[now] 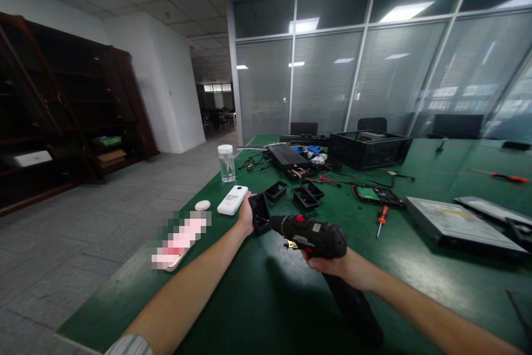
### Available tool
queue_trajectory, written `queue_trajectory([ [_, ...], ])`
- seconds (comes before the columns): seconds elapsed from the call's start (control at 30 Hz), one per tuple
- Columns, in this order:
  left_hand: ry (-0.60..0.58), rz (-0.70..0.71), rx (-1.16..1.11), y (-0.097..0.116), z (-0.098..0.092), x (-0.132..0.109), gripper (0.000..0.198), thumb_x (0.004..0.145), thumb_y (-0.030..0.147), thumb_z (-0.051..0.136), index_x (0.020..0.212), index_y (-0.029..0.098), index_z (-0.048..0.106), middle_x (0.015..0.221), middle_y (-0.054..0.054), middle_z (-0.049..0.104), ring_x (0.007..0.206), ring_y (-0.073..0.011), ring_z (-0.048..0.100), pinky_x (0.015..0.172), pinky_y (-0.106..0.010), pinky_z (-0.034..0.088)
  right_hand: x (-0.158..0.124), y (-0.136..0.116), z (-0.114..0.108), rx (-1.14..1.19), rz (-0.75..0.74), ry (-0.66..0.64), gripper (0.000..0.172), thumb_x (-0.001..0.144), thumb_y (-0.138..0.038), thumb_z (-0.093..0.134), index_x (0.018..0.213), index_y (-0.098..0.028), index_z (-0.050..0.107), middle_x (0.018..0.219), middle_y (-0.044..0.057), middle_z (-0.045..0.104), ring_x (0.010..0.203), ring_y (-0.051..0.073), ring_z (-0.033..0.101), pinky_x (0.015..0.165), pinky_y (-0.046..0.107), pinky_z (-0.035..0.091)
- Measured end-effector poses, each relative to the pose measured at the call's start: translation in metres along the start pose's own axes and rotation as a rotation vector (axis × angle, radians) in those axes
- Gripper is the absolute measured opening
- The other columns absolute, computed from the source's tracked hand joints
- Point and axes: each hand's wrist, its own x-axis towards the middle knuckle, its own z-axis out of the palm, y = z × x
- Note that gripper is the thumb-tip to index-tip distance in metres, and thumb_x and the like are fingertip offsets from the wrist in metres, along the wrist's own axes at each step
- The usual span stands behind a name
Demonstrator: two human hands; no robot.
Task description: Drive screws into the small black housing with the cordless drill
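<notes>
My left hand [246, 216] is closed around a small black plastic box [260, 212], tilted so its open side faces right. In my right hand [328, 265] is a black cordless drill [318, 236] with red details, held by its grip. The drill points left, its front end at the box's opening; whether the bit touches the inside cannot be made out. Just beyond the box, similar black frames [276, 191] lie on the green table [233, 299]. A small brassy metal piece [292, 244] shows under the drill.
Left of my hands are a white device [233, 200], a white oval case [202, 205], a blurred-out pink phone [178, 247] and a clear jar [226, 164]. Rightward lie an orange screwdriver [381, 221], a green circuit board [372, 194] and a flat metal drive [461, 227]. A black case [369, 150] stands behind.
</notes>
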Motion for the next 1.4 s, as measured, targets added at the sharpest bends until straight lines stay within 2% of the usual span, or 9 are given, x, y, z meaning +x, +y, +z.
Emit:
queue_trajectory([
  [0.47,0.004,-0.024,-0.012,0.0021,0.0010,-0.0024,0.036,0.072,0.054,0.054,0.081,0.019,0.056,0.060,0.001,0.058,0.050,-0.0167,0.056,0.052,-0.028,0.043,-0.0001,-0.0021,0.0000,0.007,-0.015,-0.003,0.029,0.078,-0.043,0.064,0.093,-0.018,0.061,0.082,0.002,0.056,0.074,0.017,0.052,0.068,0.028,0.046],
  [0.7,0.003,0.010,0.004,0.0007,0.0006,-0.0017,0.036,0.072,0.054,0.053,0.084,0.020,0.056,0.061,0.001,0.058,0.050,-0.0163,0.056,0.051,-0.027,0.042,0.0004,-0.0003,0.0003,-0.022,-0.026,-0.009,0.025,0.080,-0.041,0.063,0.091,-0.018,0.061,0.081,0.001,0.056,0.072,0.016,0.051,0.066,0.028,0.045],
  [1.0,0.011,0.009,-0.002,0.0005,0.0001,-0.0006,0.036,0.072,0.054,0.054,0.084,0.020,0.056,0.061,0.001,0.058,0.050,-0.0164,0.056,0.051,-0.027,0.042,-0.0005,-0.0020,0.0002,-0.008,-0.024,-0.010,0.031,0.080,-0.043,0.062,0.098,-0.018,0.059,0.083,0.002,0.055,0.075,0.017,0.051,0.067,0.029,0.044],
  [1.4,0.002,-0.001,-0.006,0.0011,-0.0001,-0.0015,0.037,0.072,0.055,0.054,0.083,0.020,0.056,0.061,0.001,0.058,0.051,-0.0169,0.056,0.052,-0.028,0.044,-0.0008,-0.0013,-0.0010,0.018,-0.006,-0.014,0.026,0.081,-0.040,0.062,0.092,-0.017,0.060,0.080,0.001,0.055,0.072,0.015,0.049,0.067,0.028,0.042],
])
